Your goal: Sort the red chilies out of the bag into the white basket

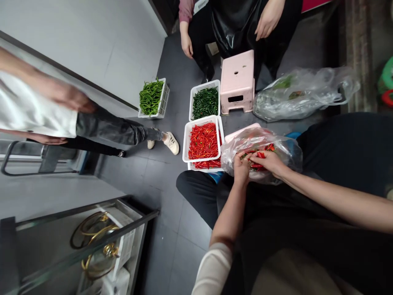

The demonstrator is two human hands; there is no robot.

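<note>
My left hand (242, 167) and my right hand (270, 162) meet over an opened clear plastic bag (290, 157) in front of my lap. Red chili peppers (270, 147) with some green stems show inside it. My right hand is closed on a red chili pepper (260, 155). The fingertips of my left hand are pinched together close to it; what they hold is too small to make out. Just left of the bag, a white basket (186, 143) full of red chilies sits on top of another basket of red chilies.
Beyond are a white basket (191, 102) of dark green chilies, a pink stool (236, 78) and a filled plastic bag (285, 102). Light green peppers (150, 97) fill a basket by the wall. One person sits opposite; another stands at left. A metal-framed rack (138, 223) stands lower left.
</note>
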